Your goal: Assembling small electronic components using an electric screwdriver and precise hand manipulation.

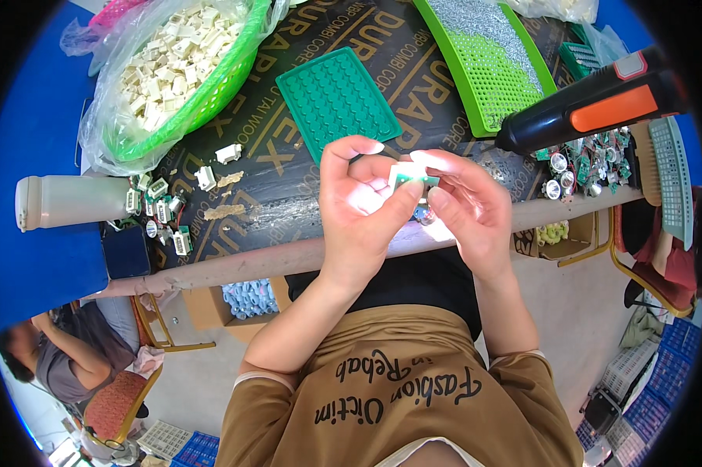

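part point(404, 172), small, white and green — held up over the near side of a dark table point(300, 226).

the left hand point(360, 208) pinches it, thumb laid against its front and fingers curled behind; the right hand point(475, 214) cups in from the other side with fingers bent, its thumb tip close to the part's right end — whether that tip touches, one cannot tell. bright glare washes over palms and part. just beyond the hands lies a green tray point(339, 101) with rows of recesses. to the left, a lined green basket point(238, 82) holds many white pieces, and two loose white housings point(205, 178) lie near it. to the right, a black-and-orange tool point(592, 105) juts in above jumbled small boards with round reflectors point(573, 175).
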Demonstrator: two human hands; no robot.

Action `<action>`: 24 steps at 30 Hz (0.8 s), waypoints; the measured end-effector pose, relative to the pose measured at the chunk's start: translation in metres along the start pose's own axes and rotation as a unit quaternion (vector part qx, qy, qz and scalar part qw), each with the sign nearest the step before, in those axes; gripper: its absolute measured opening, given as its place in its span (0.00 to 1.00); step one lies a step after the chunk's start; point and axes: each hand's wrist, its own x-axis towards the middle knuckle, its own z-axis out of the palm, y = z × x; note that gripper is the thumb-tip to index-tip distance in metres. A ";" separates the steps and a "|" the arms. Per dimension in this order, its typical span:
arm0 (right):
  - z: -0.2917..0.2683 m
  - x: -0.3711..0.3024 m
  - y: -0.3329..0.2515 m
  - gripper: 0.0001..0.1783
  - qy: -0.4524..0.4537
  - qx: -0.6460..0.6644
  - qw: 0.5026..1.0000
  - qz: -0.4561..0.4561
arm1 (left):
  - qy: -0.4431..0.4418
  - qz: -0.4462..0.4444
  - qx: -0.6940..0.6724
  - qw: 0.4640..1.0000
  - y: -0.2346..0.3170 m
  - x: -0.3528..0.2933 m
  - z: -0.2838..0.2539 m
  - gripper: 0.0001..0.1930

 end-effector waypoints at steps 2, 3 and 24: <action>0.000 0.000 0.000 0.17 0.004 0.001 1.000 0.001 | -0.004 0.003 0.002 1.000 0.000 0.000 0.001 0.22; 0.001 0.001 -0.002 0.17 0.001 0.009 1.000 0.008 | -0.003 -0.007 -0.023 1.000 0.001 0.001 0.002 0.22; -0.067 0.027 -0.076 0.33 0.069 -0.167 0.975 -0.131 | 0.021 -0.062 -0.034 0.997 0.000 0.004 0.003 0.18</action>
